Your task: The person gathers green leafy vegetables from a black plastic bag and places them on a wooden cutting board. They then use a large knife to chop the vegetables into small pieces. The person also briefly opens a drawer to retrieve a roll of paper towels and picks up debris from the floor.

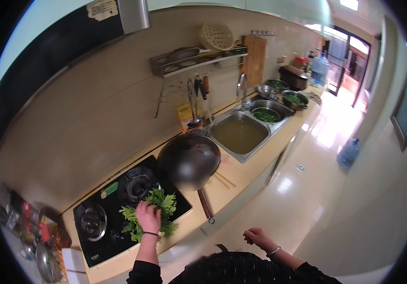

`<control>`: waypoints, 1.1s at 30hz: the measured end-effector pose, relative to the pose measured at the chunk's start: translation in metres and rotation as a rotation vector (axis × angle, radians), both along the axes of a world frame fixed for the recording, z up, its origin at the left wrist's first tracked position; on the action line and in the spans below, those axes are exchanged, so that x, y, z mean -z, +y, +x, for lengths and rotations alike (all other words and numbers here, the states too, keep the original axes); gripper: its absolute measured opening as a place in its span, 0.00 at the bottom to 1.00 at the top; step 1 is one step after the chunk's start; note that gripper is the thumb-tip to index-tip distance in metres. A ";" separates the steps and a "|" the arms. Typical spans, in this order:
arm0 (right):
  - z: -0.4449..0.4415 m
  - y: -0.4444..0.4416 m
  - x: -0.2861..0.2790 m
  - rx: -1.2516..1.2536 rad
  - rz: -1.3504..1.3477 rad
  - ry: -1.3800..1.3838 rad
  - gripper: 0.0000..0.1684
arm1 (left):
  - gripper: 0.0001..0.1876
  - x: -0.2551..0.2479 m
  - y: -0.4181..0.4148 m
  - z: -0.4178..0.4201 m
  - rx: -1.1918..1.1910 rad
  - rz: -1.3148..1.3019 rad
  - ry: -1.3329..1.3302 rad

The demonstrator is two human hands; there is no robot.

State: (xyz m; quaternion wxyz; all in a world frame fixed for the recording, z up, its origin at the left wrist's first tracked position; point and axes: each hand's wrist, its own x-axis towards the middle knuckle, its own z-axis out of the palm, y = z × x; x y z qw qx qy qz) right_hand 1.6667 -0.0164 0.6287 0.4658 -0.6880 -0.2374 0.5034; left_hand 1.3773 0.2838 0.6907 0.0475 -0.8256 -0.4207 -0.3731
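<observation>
My left hand (148, 216) rests on a bunch of leafy greens (168, 206) lying at the front of the black gas stove (109, 248); its fingers are bent, and whether they grip the leaves cannot be told. Away from the counter, over the floor, my right hand (255, 237) is curled, with nothing visible in it. A dark wok (189, 159) with a wooden handle (205, 204) sits at the stove's right end. Beside it a pair of chopsticks (224, 180) lies on the counter. A small green packet (110, 190) is near the back burner.
The double sink (240, 135) holds cloudy water at left and a bowl of greens (266, 114) at right. More greens fill a metal pot (295, 99) beyond. Ladles (193, 103) hang below a wall shelf (203, 65). Jars and lids crowd the far left. A water bottle (348, 153) stands on the floor.
</observation>
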 end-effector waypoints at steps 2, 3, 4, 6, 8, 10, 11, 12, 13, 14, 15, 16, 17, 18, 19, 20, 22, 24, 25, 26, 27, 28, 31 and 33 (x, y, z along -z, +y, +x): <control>0.016 0.007 0.001 -0.089 0.005 0.001 0.14 | 0.14 0.020 -0.021 0.022 0.081 -0.120 -0.059; 0.022 0.011 0.005 -0.144 0.001 0.004 0.14 | 0.13 0.029 -0.033 0.036 0.134 -0.201 -0.059; 0.025 0.013 0.009 -0.181 -0.015 0.013 0.14 | 0.13 0.036 -0.044 0.053 0.196 -0.256 -0.049; 0.031 0.027 0.018 -0.239 -0.031 0.027 0.15 | 0.11 0.049 -0.058 0.085 0.265 -0.363 -0.014; 0.033 0.040 0.027 -0.291 0.002 0.046 0.15 | 0.07 0.058 -0.064 0.113 0.325 -0.343 -0.024; 0.031 0.052 0.030 -0.335 0.010 0.038 0.15 | 0.08 0.065 -0.063 0.125 0.316 -0.494 0.057; 0.034 0.062 0.029 -0.358 -0.003 0.021 0.15 | 0.09 0.061 -0.065 0.136 0.313 -0.557 0.082; 0.035 0.071 0.024 -0.372 -0.005 0.001 0.16 | 0.09 0.058 -0.064 0.139 0.336 -0.551 0.081; 0.036 0.076 0.021 -0.381 -0.020 0.000 0.16 | 0.09 0.063 -0.063 0.137 0.366 -0.545 0.083; 0.036 0.084 0.015 -0.386 -0.024 -0.010 0.16 | 0.09 0.071 -0.060 0.134 0.373 -0.540 0.063; 0.039 0.090 0.011 -0.392 -0.030 -0.017 0.16 | 0.09 0.068 -0.060 0.134 0.360 -0.571 0.035; 0.046 0.093 0.004 -0.394 -0.026 -0.020 0.16 | 0.10 0.068 -0.058 0.136 0.388 -0.542 0.018; 0.058 0.092 0.003 -0.366 -0.026 -0.034 0.16 | 0.10 0.064 -0.056 0.143 0.383 -0.552 0.040; 0.071 0.092 0.004 -0.344 -0.023 -0.047 0.16 | 0.08 0.060 -0.055 0.154 0.399 -0.555 0.024; 0.084 0.093 0.006 -0.333 -0.026 -0.054 0.16 | 0.07 0.058 -0.055 0.164 0.404 -0.565 0.008; 0.099 0.091 0.007 -0.314 -0.030 -0.060 0.16 | 0.07 0.058 -0.055 0.174 0.442 -0.581 0.011; 0.124 0.090 0.002 -0.263 -0.028 -0.072 0.16 | 0.09 0.058 -0.055 0.189 0.483 -0.594 0.006; 0.151 0.088 0.003 -0.215 -0.010 -0.072 0.16 | 0.09 0.064 -0.056 0.209 0.498 -0.520 0.005; 0.167 0.086 0.006 -0.184 0.005 -0.070 0.16 | 0.09 0.065 -0.056 0.222 0.510 -0.495 0.029; 0.183 0.084 0.007 -0.154 0.021 -0.069 0.16 | 0.09 0.064 -0.055 0.234 0.496 -0.543 0.043; 0.201 0.080 0.005 -0.158 0.016 -0.093 0.16 | 0.09 0.058 -0.058 0.251 0.499 -0.596 0.054; 0.216 0.080 0.002 -0.173 0.014 -0.109 0.17 | 0.09 0.051 -0.061 0.263 0.487 -0.649 0.071; 0.270 0.066 -0.008 -0.207 0.014 -0.158 0.16 | 0.08 0.068 -0.065 0.305 0.517 -0.591 0.101; 0.311 0.059 -0.010 -0.200 0.033 -0.174 0.17 | 0.07 0.079 -0.075 0.334 0.449 -0.617 0.245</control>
